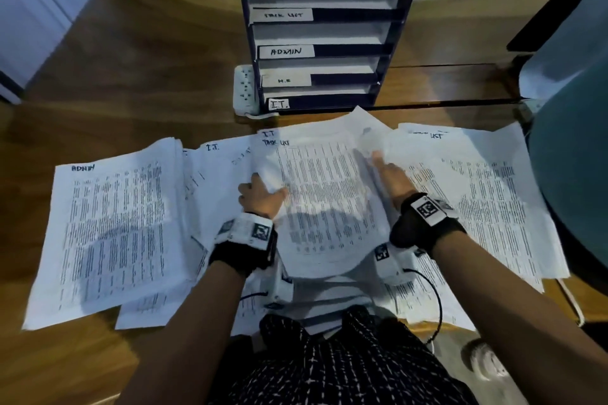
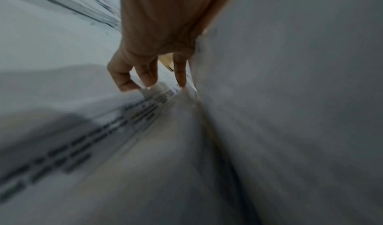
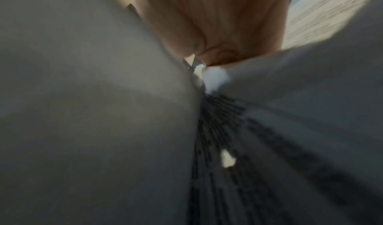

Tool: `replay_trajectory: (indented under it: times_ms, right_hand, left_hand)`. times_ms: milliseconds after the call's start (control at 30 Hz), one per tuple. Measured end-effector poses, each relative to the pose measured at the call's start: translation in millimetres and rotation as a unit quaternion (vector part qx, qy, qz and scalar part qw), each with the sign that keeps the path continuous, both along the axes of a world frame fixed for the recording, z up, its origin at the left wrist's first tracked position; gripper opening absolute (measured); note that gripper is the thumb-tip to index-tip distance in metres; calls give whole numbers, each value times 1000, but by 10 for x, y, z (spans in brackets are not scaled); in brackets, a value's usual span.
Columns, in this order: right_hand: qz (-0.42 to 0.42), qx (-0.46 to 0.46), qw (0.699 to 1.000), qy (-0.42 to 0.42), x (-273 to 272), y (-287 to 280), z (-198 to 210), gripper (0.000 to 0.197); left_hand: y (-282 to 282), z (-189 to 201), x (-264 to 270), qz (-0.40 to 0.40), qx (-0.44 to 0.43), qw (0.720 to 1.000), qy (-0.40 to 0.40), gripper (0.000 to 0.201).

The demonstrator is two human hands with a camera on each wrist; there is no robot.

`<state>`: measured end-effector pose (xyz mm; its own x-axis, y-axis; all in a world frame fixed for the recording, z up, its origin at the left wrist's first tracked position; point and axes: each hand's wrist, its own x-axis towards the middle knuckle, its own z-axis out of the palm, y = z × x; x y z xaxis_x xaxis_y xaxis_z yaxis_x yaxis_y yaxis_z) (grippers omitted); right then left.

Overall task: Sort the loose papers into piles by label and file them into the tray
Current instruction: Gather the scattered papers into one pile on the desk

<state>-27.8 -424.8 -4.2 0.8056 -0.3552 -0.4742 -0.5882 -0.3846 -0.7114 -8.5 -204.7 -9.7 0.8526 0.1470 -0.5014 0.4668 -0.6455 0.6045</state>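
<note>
A dark blue filing tray (image 1: 399,26) stands at the back of the desk, its shelves labelled TASK LIST, ADMIN, H.R and I.T. In the middle, a bowed stack of printed papers (image 1: 325,194) sits between my hands. My left hand (image 1: 261,196) grips its left edge, thumb on top. In the left wrist view the left hand (image 2: 149,74) has its fingers curled down beside the stack (image 2: 290,97). My right hand (image 1: 390,174) lies against the right edge with fingers stretched forward. In the right wrist view only the palm of my right hand (image 3: 217,23) shows beside the stack (image 3: 82,97).
An ADMIN pile (image 1: 115,223) lies at the left, I.T. sheets (image 1: 217,168) beside it, and a TASK LIST pile (image 1: 477,191) at the right. A white power strip (image 1: 245,89) sits left of the tray. A teal chair (image 1: 572,141) stands at the right.
</note>
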Motion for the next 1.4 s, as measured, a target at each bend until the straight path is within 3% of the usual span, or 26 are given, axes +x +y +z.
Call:
replay_trajectory:
  times_ms: [67, 167, 267, 333, 467, 533, 633, 733, 833, 967, 1067, 1167, 1233, 1300, 1400]
  right_hand:
    - [34, 47, 998, 24, -34, 155, -45, 54]
    - [104, -22, 994, -12, -53, 258, -35, 22]
    - [75, -61, 994, -53, -65, 66, 112, 19]
    - [40, -123, 990, -60, -123, -168, 184, 19]
    - [-27, -259, 964, 48, -264, -616, 60, 29]
    - [-17, -270, 959, 89, -350, -724, -12, 35]
    - [5, -248, 967, 63, -445, -663, -57, 39]
    - [59, -231, 971, -2, -502, -469, -108, 41]
    - [81, -197, 977, -7, -531, -335, -128, 40]
    - [-2, -121, 992, -28, -504, -318, -144, 38]
    - [-63, -50, 996, -33, -439, -293, -170, 45]
    - [-75, -2, 996, -50, -351, -224, -177, 37]
    - [-45, 15, 997, -52, -307, -188, -206, 27]
    - [-13, 37, 998, -45, -303, -146, -234, 18]
    - [15, 87, 996, -26, -312, -68, -222, 38]
  left_hand:
    - [-100, -44, -52, 8, -28, 1000, -6, 76]
    - [-140, -108, -60, 25, -84, 996, -23, 78]
    - [-86, -164, -33, 97, -135, 984, -60, 76]
    - [-71, -169, -50, 116, -124, 985, -36, 64]
    - [-78, -211, -74, 67, -20, 998, -4, 43]
    - [-118, -212, -89, 44, -14, 999, 8, 40]
    - [-225, -175, -143, 8, -21, 999, 26, 44]
    - [-323, 54, -151, -19, 8, 999, -34, 29]
    - [-272, 591, -92, 20, 12, 989, -143, 31]
    - [-98, 1439, -63, 121, -18, 938, -326, 35]
    - [48, 1621, -38, 170, -26, 906, -387, 47]
    - [184, 1291, 82, 188, -110, 904, -369, 50]
    - [191, 991, 113, 177, -123, 928, -304, 44]
    - [134, 692, 68, 149, -77, 966, -198, 44]
    - [56, 291, -100, 74, 6, 995, -66, 63]
